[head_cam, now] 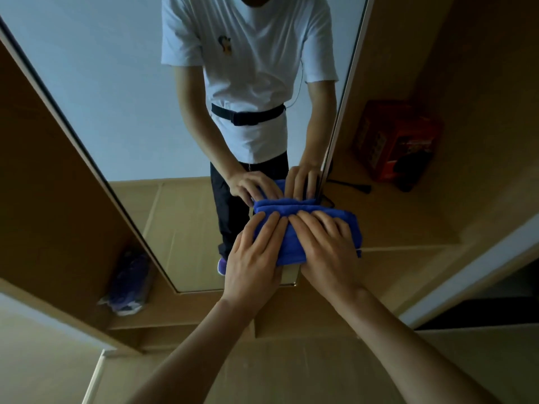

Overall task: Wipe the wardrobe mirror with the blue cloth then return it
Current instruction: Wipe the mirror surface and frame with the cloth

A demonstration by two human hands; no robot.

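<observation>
In the head view, we see both hands laid side by side on the blue cloth, which is folded into a thick pad and pressed against the lower right part of the wardrobe mirror, close to its right edge and a little above its bottom edge. The left hand lies flat on the left half of the cloth with its fingers straight and close together, pressing rather than gripping. The right hand lies flat on the right half in the same way, fingers extended, its index finger touching that of the left hand. We cannot tell where either thumb sits.

In the glass we see the person reflected: a white T-shirt with a small chest emblem too small for us to read, a black strap at the waist and dark trousers, with the hands and cloth mirrored just above the real ones.

To the right of the mirror, on a wooden shelf of the wardrobe, stands a red box whose printing is too blurred to read, with a black cable lying near it. To the left, in a lower compartment, a clear bag holds something purple.
</observation>
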